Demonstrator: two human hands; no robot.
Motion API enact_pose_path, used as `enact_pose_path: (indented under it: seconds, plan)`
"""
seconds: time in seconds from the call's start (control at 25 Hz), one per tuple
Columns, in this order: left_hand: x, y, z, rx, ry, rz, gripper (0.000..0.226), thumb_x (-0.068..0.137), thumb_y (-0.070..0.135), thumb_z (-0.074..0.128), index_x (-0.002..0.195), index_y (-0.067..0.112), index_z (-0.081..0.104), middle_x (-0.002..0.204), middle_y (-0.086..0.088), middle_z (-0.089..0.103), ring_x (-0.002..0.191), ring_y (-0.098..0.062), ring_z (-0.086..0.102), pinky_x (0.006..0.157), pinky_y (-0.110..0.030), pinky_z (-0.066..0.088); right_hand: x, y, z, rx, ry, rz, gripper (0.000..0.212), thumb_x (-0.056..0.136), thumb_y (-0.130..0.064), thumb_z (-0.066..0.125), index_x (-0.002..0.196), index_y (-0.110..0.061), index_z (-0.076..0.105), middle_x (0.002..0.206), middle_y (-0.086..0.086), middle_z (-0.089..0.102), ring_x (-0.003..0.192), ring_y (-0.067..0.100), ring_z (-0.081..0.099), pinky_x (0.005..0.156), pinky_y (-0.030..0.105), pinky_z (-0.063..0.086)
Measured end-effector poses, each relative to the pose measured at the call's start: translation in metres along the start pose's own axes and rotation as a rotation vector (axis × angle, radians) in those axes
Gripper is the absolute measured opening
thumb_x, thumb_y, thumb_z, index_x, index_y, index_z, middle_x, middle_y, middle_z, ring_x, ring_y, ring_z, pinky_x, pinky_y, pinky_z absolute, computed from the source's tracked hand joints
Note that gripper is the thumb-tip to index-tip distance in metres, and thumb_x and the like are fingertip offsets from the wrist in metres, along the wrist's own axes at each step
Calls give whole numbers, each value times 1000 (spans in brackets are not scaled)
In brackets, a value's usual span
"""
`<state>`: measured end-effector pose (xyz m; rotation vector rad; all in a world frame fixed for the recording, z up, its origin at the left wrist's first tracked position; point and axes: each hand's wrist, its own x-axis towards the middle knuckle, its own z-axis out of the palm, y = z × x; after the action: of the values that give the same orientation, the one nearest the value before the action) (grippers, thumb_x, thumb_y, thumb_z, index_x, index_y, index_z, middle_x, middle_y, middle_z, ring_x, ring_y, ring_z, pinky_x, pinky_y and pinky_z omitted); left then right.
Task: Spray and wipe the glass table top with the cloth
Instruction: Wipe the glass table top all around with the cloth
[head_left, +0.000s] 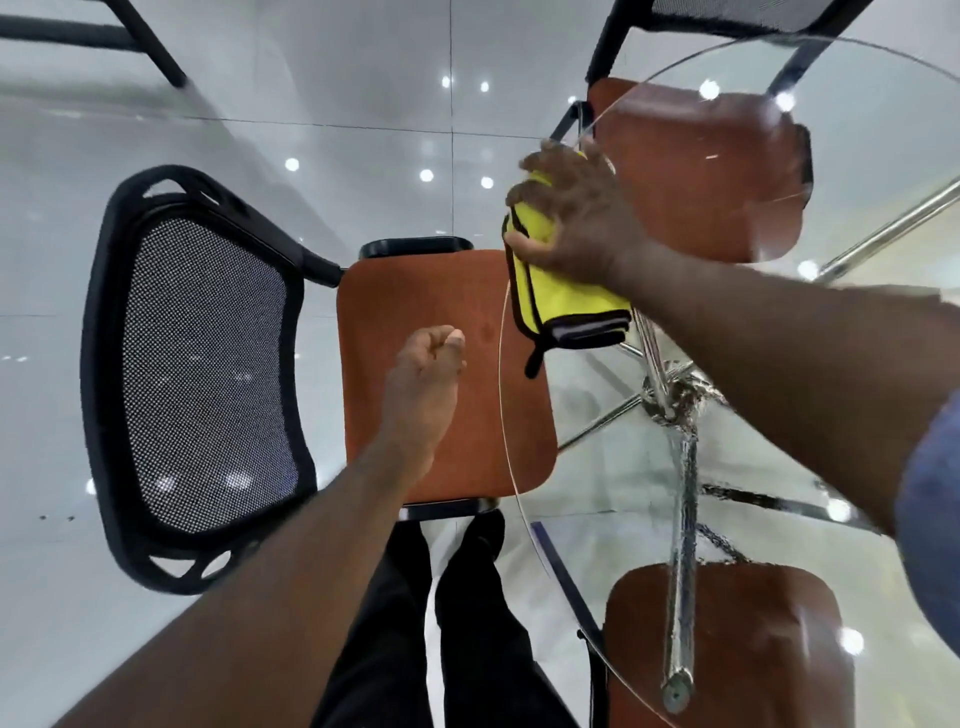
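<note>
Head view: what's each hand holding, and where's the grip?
Right hand grips the folded yellow cloth round its far end; the near end hangs free. Left hand holds nothing.

Before me the mesh-backed chair (208, 374) with an orange seat stands on the glossy white floor (363, 78). Right of it and farther off is a second orange-seated chair (701, 171); right and nearer, a third (753, 649).

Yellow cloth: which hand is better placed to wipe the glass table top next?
The right hand: it grips the yellow cloth at the rim of the glass table top. The left hand hangs empty over the orange chair seat.
</note>
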<state>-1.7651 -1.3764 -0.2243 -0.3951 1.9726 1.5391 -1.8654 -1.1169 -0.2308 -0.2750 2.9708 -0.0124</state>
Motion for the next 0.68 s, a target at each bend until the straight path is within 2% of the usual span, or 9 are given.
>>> enact_pose_path:
  seconds: [0.08,0.2,0.36,0.44,0.52,0.6,0.68]
  plan:
    - [1,3,8,-165,-21,-109,15,105,34,59,116,27,67,111,-1,75,104,-19,72,93,-39,58,-36,-18,10,64,96,100,63,102,-65,45,158,-36,50,175,5,31,165,26,18,134,54,10]
    - [2,7,24,-208,-42,-192,12,104,23,61,113,20,69,107,-7,77,97,-21,70,87,-37,55,-130,-67,26,172,105,205,64,111,-52,41,170,-35,25,180,4,13,167,27,8,133,55,14]
    - [3,16,46,-269,-58,-212,13,104,20,62,109,12,70,102,-9,79,88,-18,71,87,-38,57,-228,-121,35,180,93,232,64,110,-45,47,170,-32,26,180,3,14,167,25,11,133,55,17]
    - [7,20,55,-234,-39,-177,13,104,22,63,103,11,71,94,-8,76,79,-15,67,75,-30,58,-215,-106,36,196,103,162,64,110,-47,46,169,-33,27,180,2,16,167,25,12,133,54,17]
    - [12,21,63,-153,8,-130,18,105,26,60,96,13,68,85,-5,73,70,-13,65,72,-31,57,-178,-77,39,175,114,142,64,110,-50,43,170,-34,26,180,2,15,167,24,11,133,55,16]
    - [15,19,66,-71,38,-99,19,107,28,56,100,13,66,82,-2,71,66,-11,64,71,-33,58,-138,-43,40,179,173,268,65,109,-53,39,170,-36,24,180,1,16,167,24,12,132,57,17]
    - [12,17,70,21,58,-51,20,108,30,54,106,14,65,83,-1,69,61,-5,62,61,-24,55,-111,-13,38,214,219,428,65,108,-53,37,170,-38,23,180,0,17,166,26,15,132,58,14]
